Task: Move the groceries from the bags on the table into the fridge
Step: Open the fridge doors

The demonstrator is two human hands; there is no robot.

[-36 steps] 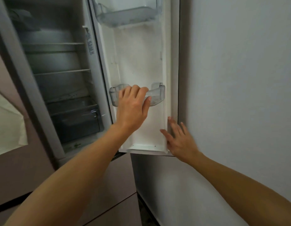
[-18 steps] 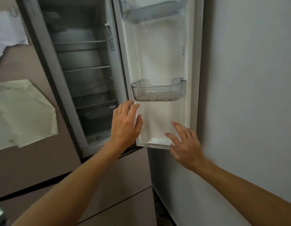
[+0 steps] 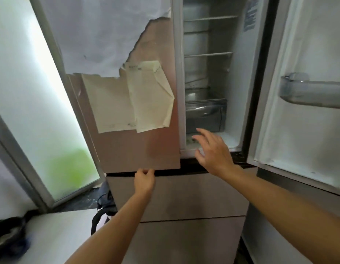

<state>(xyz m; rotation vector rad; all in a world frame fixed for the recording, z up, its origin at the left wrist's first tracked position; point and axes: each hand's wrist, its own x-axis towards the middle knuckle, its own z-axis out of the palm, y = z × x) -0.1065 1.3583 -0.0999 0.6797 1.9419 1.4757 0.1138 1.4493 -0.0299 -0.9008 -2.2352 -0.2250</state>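
The fridge stands in front of me with its right door swung open and its left door closed. The open compartment shows bare wire shelves and a clear crisper drawer. My left hand is curled on the bottom edge of the closed left door. My right hand hovers with fingers spread in front of the compartment's lower lip, holding nothing. No groceries are in view.
Papers are stuck on the left door. A clear bin hangs inside the open door. Fridge drawers lie below my hands. A white table with a black bag is at lower left, and a dark backpack sits by a frosted glass door.
The view swung left. My left hand left the door bin and went down-left to the closed door's bottom edge. My right hand came off the open door's edge.
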